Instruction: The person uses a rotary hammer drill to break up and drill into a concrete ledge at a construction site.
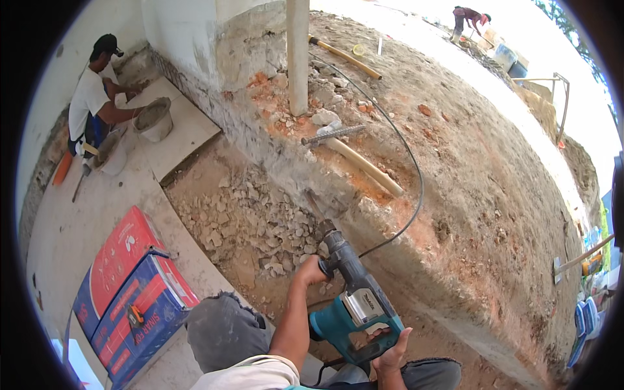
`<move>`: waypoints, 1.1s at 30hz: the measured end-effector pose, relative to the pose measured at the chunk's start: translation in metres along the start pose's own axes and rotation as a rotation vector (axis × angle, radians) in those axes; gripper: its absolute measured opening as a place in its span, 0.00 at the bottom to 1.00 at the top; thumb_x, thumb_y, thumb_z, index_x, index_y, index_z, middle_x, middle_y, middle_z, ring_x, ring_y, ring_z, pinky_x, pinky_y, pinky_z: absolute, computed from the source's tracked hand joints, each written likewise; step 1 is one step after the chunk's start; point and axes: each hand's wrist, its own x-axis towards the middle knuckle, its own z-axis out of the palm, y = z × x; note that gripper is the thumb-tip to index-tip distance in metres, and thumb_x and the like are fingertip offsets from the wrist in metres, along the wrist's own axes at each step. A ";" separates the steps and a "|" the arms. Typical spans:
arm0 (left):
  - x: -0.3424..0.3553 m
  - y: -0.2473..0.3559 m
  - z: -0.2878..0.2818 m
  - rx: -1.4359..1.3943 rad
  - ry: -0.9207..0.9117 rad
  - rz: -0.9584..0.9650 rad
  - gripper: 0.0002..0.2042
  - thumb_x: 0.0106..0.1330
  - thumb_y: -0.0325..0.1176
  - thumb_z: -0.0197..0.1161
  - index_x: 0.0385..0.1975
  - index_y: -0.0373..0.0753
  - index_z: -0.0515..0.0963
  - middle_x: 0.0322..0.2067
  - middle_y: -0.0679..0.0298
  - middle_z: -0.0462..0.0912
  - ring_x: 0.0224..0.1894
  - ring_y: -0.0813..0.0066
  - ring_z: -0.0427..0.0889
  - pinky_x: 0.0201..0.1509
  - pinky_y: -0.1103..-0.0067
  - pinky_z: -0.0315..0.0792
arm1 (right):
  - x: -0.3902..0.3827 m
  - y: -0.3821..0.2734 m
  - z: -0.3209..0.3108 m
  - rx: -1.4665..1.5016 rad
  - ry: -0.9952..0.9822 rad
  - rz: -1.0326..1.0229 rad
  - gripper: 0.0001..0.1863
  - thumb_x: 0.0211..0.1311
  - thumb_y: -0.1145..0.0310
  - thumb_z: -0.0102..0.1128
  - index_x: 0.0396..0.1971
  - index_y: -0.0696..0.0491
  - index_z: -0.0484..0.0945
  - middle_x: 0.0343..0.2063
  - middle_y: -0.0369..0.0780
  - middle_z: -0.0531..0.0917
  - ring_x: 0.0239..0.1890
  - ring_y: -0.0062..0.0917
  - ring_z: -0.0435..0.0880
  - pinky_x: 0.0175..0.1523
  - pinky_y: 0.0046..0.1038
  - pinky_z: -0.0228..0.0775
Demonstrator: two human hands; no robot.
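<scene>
A teal and black demolition hammer (355,279) slants across the lower middle, its chisel bit (315,205) pointing up and away. The bit's tip meets the side of the rough concrete ledge (383,224); whether it has dug in, I cannot tell. My left hand (312,271) is closed round the side handle near the tool's front. Round the rear grip wraps my right hand (392,354), with fingertips showing through the handle opening. Broken rubble (253,218) lies in the trench left of the bit.
Boxes (123,260) in red and blue stand on the tiles (62,224), a tape measure (135,316) on top. A co-worker (97,97) crouches by a bucket (154,121). A cable (416,172), a wooden handle (364,166) and a post (298,58) are on the ledge.
</scene>
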 end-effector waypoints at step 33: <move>0.020 -0.030 -0.068 -0.002 -0.090 -0.048 0.19 0.32 0.32 0.75 0.28 0.34 0.80 0.28 0.57 0.84 0.32 0.61 0.82 0.38 0.68 0.73 | -0.009 0.053 0.066 -0.091 0.053 -0.052 0.32 0.60 0.31 0.49 0.28 0.51 0.68 0.18 0.37 0.74 0.21 0.28 0.75 0.29 0.33 0.73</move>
